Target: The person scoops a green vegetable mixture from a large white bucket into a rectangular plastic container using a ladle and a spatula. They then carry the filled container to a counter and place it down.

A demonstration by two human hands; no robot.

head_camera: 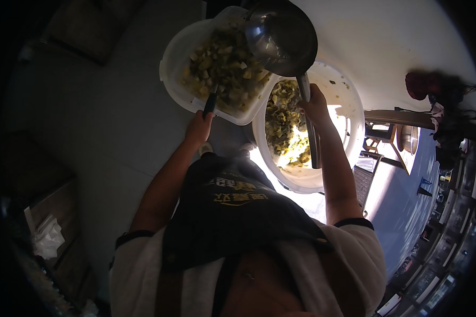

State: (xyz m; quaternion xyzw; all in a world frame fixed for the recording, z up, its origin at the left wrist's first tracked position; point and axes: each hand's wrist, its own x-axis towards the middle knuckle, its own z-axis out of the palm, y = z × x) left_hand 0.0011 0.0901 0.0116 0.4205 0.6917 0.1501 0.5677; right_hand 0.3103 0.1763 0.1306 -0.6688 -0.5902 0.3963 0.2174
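My left hand point(198, 129) grips the dark handle point(210, 104) of a utensil whose head is buried in chopped, greenish-yellow vegetables point(226, 65). They lie in a translucent white plastic tub point(170, 89), in front of me and slightly left. In my right hand point(315, 106) is the long handle of a large metal ladle point(283, 39). The ladle's round bowl hangs over the tub's right side and hides part of it. Below my right forearm stands a big round white bucket point(351, 85), with more chopped vegetables point(281, 103) inside. Sunlight falls across part of them.
A pale wall point(380, 47) rises beyond the bucket. Dark red and black items point(424, 87) hang at the right. Outside a bright doorway are a metal basin point(409, 138) and blue ground point(400, 206). At lower left, a crumpled white plastic bag point(48, 237) rests by wooden furniture.
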